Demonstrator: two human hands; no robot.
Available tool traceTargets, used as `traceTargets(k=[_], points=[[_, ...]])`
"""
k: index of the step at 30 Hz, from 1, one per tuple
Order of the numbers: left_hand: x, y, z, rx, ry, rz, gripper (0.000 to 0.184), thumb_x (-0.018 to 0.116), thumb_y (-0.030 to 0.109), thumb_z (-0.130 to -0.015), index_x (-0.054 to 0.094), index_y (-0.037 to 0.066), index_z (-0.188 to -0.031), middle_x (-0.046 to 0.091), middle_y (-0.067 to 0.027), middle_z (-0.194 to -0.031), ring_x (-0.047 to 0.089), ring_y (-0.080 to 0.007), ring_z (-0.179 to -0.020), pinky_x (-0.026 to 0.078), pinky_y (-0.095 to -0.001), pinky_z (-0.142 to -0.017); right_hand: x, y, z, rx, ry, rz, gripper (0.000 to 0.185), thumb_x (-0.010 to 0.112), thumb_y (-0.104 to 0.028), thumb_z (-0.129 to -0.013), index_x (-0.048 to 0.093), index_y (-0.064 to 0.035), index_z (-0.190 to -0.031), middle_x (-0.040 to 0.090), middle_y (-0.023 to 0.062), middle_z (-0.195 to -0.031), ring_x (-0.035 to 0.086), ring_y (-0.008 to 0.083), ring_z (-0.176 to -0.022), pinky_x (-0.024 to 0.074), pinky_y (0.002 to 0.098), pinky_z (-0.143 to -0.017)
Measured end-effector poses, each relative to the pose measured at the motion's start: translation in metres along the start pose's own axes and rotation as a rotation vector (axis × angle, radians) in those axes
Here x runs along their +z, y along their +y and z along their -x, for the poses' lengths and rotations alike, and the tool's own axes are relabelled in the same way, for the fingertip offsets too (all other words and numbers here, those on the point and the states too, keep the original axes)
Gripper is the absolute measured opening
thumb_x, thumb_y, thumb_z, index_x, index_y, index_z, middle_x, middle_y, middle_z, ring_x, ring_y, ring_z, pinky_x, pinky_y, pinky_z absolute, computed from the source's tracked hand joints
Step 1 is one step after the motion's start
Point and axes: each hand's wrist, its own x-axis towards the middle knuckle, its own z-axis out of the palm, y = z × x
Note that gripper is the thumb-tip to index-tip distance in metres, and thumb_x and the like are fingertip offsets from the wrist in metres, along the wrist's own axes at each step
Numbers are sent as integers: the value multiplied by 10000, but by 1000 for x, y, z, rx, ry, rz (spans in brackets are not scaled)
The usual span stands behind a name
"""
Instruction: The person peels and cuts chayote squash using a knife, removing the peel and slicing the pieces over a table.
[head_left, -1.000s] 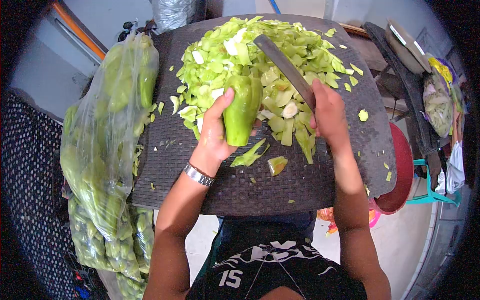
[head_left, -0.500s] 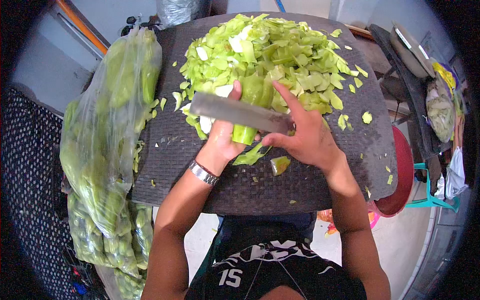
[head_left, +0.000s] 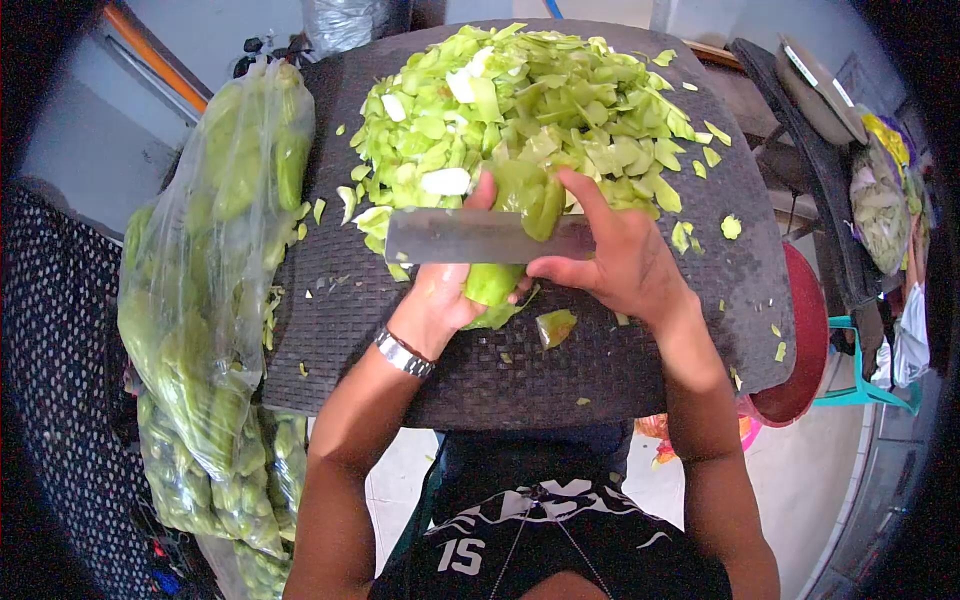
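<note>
My left hand [head_left: 440, 290], below a metal wristwatch [head_left: 403, 352], is closed around a pale green vegetable [head_left: 492, 284] that looks like a chayote. My right hand [head_left: 632, 262] grips a broad rectangular cleaver [head_left: 450, 237]; its handle is hidden by the hand. The blade lies level across the vegetable, covering its middle. A green peel slice [head_left: 541, 205] hangs over the blade's far edge, between my right index finger and left thumb. Just beyond both hands rises a large heap of green peelings [head_left: 580, 110]. A cut end piece [head_left: 555, 327] rests on the dark woven-pattern table [head_left: 450, 385].
Along the table's left side leans a tall clear plastic bag [head_left: 200, 280] of green vegetables, with more bagged ones [head_left: 185, 480] beneath. To the right are a red tub [head_left: 795, 350], a teal stool [head_left: 850, 370] and a dark shelf [head_left: 815, 170] with bags.
The cleaver has turned from slanted to nearly level and slid along the vegetable. A peel slice now folds over the blade. Both hands keep their hold.
</note>
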Motion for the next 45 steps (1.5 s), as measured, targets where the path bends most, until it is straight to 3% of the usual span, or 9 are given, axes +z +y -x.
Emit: traceTargets(k=[4,12,19,22,28,32,37,41,45], points=[[12,-8,0,61,328,-183,652,489,692,-985,656,131,-1274,752,-57,-976,695,-174,-639,544,-311,-435,-16,-9,-2,244,-220,-66,861,851,-491,-797,486,-27,-1424,712,257,-1098,710,441,-1020,559,431,-848],[18,-10,-1,122,383,-244,596,498,643,-1010,615,88,-1190,711,-117,-870,654,-250,-523,508,-337,-383,-18,-3,-4,133,-164,-64,820,784,-588,-827,521,-24,-1360,654,225,-781,705,435,-779,533,457,-668],[6,-31,-9,492,388,-559,445,435,382,-1108,435,106,-1458,550,-104,-1412,601,-236,-1232,565,-407,-974,-17,-6,-5,351,-251,-319,801,755,-551,-881,497,-22,-1425,717,189,-849,720,300,-752,526,378,-694],[4,-35,-11,568,328,-523,445,431,402,-1108,465,103,-1436,592,-109,-1357,630,-254,-1199,577,-414,-961,-8,-1,-2,283,-159,-322,802,748,-558,-886,496,-24,-1429,710,180,-841,727,254,-778,530,367,-703],[12,-6,3,151,304,-385,371,463,331,-1091,498,56,-1337,656,-111,-1174,721,-227,-826,612,-393,-540,-21,4,-4,214,-255,-136,759,755,-569,-872,527,-38,-1364,712,179,-860,742,261,-826,538,364,-729],[23,-30,-7,393,364,-316,322,514,220,-1076,470,62,-1353,645,-72,-1174,690,-188,-1007,603,-354,-869,-22,4,-2,226,-213,-207,744,752,-581,-870,531,-49,-1341,702,163,-851,722,252,-792,534,361,-721],[4,-35,-12,648,343,-827,565,460,528,-1066,462,113,-1449,649,-120,-1246,711,-243,-953,629,-386,-712,-22,-6,-3,302,-208,-399,787,755,-597,-863,519,-46,-1372,691,156,-842,709,264,-800,531,364,-736],[11,3,11,145,236,-376,403,538,361,-1066,510,81,-1355,693,-112,-1089,726,-231,-783,592,-334,-538,-15,-4,-1,250,-202,-271,814,761,-592,-857,509,-38,-1398,685,196,-842,704,321,-800,526,397,-733],[-19,16,14,-22,125,-278,579,596,493,-1015,451,159,-1465,698,-139,-1126,728,-287,-699,574,-346,-441,-20,-7,-2,214,-262,-187,801,776,-573,-844,523,-40,-1386,664,217,-757,702,388,-722,527,447,-658]])
